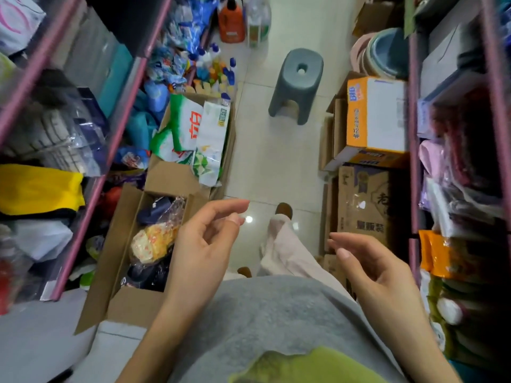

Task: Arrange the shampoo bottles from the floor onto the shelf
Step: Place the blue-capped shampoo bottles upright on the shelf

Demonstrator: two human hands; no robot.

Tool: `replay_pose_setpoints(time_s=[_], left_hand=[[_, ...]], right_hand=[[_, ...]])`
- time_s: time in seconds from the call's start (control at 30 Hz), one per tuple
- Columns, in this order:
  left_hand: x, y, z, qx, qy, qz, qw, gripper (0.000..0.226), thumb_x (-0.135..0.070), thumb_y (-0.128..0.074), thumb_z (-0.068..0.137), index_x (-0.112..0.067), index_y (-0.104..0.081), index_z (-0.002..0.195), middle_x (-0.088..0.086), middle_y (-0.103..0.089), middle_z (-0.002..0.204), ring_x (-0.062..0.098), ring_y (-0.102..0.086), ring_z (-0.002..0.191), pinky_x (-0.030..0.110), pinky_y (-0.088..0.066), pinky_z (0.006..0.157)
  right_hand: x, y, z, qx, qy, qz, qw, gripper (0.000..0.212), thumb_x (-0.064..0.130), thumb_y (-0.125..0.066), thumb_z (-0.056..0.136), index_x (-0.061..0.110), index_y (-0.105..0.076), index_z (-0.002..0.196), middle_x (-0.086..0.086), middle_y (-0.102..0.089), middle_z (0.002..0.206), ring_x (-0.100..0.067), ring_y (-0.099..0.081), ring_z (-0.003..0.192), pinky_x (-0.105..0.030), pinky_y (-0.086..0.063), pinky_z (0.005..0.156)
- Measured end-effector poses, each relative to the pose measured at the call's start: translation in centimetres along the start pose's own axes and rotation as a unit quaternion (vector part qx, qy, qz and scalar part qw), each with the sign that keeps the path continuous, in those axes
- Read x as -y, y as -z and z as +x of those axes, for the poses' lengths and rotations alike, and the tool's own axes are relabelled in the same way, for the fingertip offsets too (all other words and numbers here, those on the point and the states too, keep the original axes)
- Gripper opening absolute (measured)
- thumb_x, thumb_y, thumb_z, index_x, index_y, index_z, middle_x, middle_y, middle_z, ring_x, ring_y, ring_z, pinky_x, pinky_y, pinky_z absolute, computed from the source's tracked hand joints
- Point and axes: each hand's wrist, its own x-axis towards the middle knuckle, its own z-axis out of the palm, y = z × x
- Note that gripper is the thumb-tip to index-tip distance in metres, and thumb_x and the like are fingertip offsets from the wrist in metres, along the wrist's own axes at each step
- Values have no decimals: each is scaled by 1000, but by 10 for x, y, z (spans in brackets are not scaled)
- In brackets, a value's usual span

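Both hands are hanging released and grasping nothing: left hand, right hand. Bottles are standing clustered on the floor far ahead, beside the left shelf. Judgement: no bottle is in hand; floor stock is awaiting shelving.

floor: pale glossy tiles, an aisle between two shelves
left shelf: pink frame, packed with bagged goods
right shelf: pink frame, bagged goods stacked inside
stool: grey, stands mid-aisle
bottles: small, blue-capped cluster at the left shelf's foot
orange jug: at the far end, beside a clear jug
open boxes: along the left shelf, holding packets
cartons: stacked along the right shelf
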Motion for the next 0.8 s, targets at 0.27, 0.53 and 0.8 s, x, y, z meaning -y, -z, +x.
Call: replay_pose_setpoints(time_s=[0.27,0.53,0.8], left_hand=[[-38,-40,117,-43,17,-8,999,23,-30,-54,83,-35,-70,99,-11,-72,95,16,-67,90,22,-54,77],[-64,-69,217,-110,31,-25,993,22,-27,-54,85,-32,-70,99,-10,-72,100,7,-68,94,21,-54,77],[-85,-67,305,-123,43,-38,991,23,-27,-53,85,-33,-70,99,-12,-71,103,8,-68,95,15,-52,77]], right_hand=[[37,43,136,15,21,-12,1000,23,17,-59,89,36,-67,98,27,-69,97,7,-63,94,-15,-50,79],[82,76,270,34,57,-9,998,20,17,-59,91,29,-69,103,17,-71,100,2,-65,96,-11,-51,79],[136,63,379,45,89,-33,994,21,12,-58,91,24,-69,105,14,-71,100,7,-63,95,-5,-47,79]])
